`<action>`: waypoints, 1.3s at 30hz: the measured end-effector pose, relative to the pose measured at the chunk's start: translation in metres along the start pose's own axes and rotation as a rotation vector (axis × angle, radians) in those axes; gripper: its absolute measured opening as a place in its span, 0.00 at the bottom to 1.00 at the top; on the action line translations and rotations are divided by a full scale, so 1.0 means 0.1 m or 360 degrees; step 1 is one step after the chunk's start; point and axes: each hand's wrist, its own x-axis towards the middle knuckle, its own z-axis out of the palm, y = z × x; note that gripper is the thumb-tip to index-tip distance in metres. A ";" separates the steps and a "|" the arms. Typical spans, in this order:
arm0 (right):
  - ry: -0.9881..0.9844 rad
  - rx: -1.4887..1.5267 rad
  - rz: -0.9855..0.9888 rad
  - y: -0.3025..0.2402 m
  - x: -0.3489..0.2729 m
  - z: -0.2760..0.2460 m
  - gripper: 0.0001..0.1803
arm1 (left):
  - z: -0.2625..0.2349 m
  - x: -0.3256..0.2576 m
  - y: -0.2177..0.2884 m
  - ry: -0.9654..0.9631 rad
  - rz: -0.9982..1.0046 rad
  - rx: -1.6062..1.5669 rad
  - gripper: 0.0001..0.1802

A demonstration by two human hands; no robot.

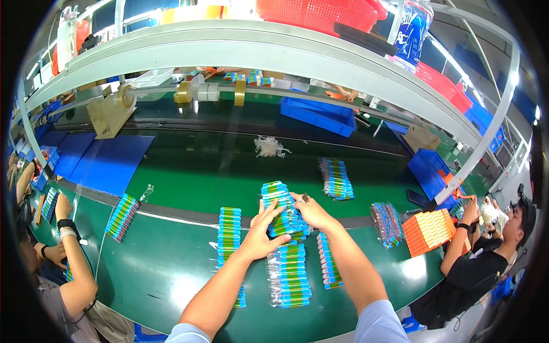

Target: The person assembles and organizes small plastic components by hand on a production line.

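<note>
Both hands press on one stack of blue-and-green packets [281, 210] on the green bench [171, 268]: the left hand [264, 230] lies flat with fingers spread on its near edge, while the right hand [310, 210] cups its far side. Just below the hands lies a clear-wrapped packet bundle [290, 275], and a longer packet row [229, 234] lies just left of the left hand.

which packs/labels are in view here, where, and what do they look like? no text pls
Stack of clear packs: under both hands, blue and green stripes.
Pack row: left of left hand, same stripes.
Pack: beyond right hand, on green belt.
Orange packs: far right, blocky stack.
Blue-labelled bottle: top shelf.
</note>
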 end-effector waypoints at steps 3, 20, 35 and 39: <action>0.0118 0.0051 0.0019 0.04 -0.01 -0.07 0.26 | 0.00 -0.01 0.00 0.0005 0.0000 -0.0081 0.44; 0.0268 -0.0158 0.0069 -0.20 -0.18 -0.09 0.38 | 0.02 0.02 -0.14 -0.0048 -0.0048 -0.1046 0.57; 0.0610 -0.0682 -0.0260 -0.18 -0.34 0.02 0.40 | -0.40 0.17 0.68 0.0492 -0.0397 -0.2729 0.55; 0.0958 -0.0655 -0.0487 -0.63 -0.44 0.03 0.34 | -0.66 0.11 0.98 0.0152 0.0131 -0.2803 0.48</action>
